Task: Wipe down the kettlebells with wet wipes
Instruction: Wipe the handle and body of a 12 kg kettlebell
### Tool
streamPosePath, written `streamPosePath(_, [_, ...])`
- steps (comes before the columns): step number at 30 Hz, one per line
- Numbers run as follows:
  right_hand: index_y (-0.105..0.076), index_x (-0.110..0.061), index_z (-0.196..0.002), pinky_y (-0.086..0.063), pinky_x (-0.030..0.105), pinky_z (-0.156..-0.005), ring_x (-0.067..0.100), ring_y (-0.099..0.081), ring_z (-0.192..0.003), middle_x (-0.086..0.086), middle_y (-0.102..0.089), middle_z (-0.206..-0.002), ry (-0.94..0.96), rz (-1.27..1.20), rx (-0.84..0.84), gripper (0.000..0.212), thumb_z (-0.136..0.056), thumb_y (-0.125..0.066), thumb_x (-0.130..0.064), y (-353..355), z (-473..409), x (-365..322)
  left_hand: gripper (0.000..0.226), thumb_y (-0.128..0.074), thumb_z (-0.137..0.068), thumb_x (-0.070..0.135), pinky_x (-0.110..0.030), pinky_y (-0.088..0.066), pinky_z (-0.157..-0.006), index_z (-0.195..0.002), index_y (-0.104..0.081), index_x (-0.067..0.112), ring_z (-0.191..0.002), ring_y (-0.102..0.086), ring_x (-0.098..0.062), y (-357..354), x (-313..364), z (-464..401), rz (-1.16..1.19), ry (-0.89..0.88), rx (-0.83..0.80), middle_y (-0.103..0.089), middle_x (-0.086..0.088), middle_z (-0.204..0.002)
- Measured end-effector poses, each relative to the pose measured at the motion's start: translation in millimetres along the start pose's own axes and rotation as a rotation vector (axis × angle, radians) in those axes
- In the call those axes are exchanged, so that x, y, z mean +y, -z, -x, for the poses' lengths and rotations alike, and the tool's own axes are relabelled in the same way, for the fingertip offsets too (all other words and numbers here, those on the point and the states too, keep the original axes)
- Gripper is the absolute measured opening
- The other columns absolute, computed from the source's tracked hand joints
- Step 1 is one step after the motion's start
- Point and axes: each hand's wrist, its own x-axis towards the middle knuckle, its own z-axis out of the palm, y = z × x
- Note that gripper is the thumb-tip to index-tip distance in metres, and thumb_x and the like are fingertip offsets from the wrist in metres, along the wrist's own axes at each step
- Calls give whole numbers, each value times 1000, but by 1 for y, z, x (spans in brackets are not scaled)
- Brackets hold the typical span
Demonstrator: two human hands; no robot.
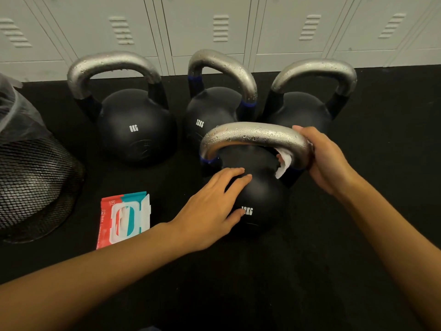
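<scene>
At the far left stands a black mesh waste bin [35, 177] lined with a thin plastic bag, near enough, I judge, to take used wipes. Just to its right, flat on the black rubber floor [310, 259], lies the wet wipes pack [125, 219], its flip lid open and a white sheet showing in the slot — left ready for the next pull.

Behind it sits the 8KG kettlebell [136, 125], upright, its steel handle beaded with droplets. Next along the back row is a 12KG kettlebell [210, 113] with blue bands at the handle roots, and to its right a third kettlebell [303, 106] whose marking is hidden. All three stand close before the grey lockers [214, 27].

In front of the row is the kettlebell being worked on, the front 12KG kettlebell [257, 194]. The left hand [210, 211] lies on its black body with fingers spread and nearly straight, pressing rather than gripping — apparently to steady the bell against the rubbing. The right hand [327, 161] curls round the right bend of the wet handle, clamping a white wet wipe [284, 163] against the steel; a fold of it sticks out inside the handle loop. The droplets suggest the handle is only partly wiped, and the body is probably still to do.
</scene>
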Motion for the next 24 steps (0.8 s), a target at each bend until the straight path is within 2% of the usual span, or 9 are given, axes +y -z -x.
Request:
streamPosePath(4, [-63,-2,-105,-45,38,-99,20,-62,-93,10,-67,-90,0,-191,-22,35,-101,-36,-24,6,5,28,70,-58,-93,35,-20,-19,-112,-151,-19,25,-142,-9,-5,-2,1,1,23,3,10,-13,9,-153])
streamPosePath(7, [-61,2,-90,-45,36,-95,28,-59,-93,16,-62,-85,-6,-121,-91,42,-99,-28,-21,5,10,35,72,-58,-92,35,-23,-17,-114,-151,-19,22,-143,-8,-8,-5,2,1,-21,-6,12,-14,6,-154])
streamPosePath(10, [-63,3,-82,-48,36,-95,25,-65,-85,16,-67,-77,-57,-84,-98,44,-98,-28,-19,6,6,19,72,-61,-91,35,-29,-22,-116,-150,-23,19,-142,-14,-13,-4,2,0,-69,-11,17,-19,1,-153])
streamPosePath(12, [-65,-1,-77,-51,31,-83,21,-65,-76,13,-68,-71,-55,12,-86,45,-98,-30,-20,3,2,5,72,-60,-91,36,-28,-22,-115,-150,-23,19,-142,-14,-13,-2,2,0,-78,-15,13,-20,0,-153])
streamPosePath(14, [-68,-7,-82,-46,30,-79,20,-61,-79,10,-67,-74,-21,85,-35,38,-96,-36,-24,0,0,-2,73,-60,-91,37,-28,-21,-114,-151,-21,20,-143,-13,-13,-2,2,0,-75,-16,11,-18,1,-154])
streamPosePath(17, [-66,-5,-95,-39,37,-84,25,-54,-89,17,-59,-86,47,73,34,35,-93,-42,-31,-2,3,4,73,-59,-92,38,-27,-20,-114,-151,-20,20,-143,-12,-12,-3,1,1,-93,-18,11,-17,2,-154])
streamPosePath(21, [-64,-2,-112,-40,37,-101,23,-58,-104,15,-63,-103,27,-137,48,37,-101,-38,-25,1,14,21,72,-60,-91,36,-28,-21,-113,-150,-23,18,-143,-15,-14,-4,2,0,-94,-17,17,-21,-1,-154])
streamPosePath(23, [-63,-2,-114,-39,38,-105,19,-61,-102,10,-66,-98,-11,-221,27,37,-100,-38,-24,2,15,29,73,-60,-91,36,-28,-20,-114,-151,-22,19,-142,-14,-14,-5,1,1,-98,-15,19,-20,0,-154])
streamPosePath(24, [-64,-2,-109,-40,37,-103,17,-62,-97,9,-67,-93,-31,-237,15,36,-99,-37,-23,3,14,31,73,-60,-91,36,-28,-19,-113,-151,-22,19,-142,-13,-13,-4,1,1,-99,-15,20,-20,0,-154])
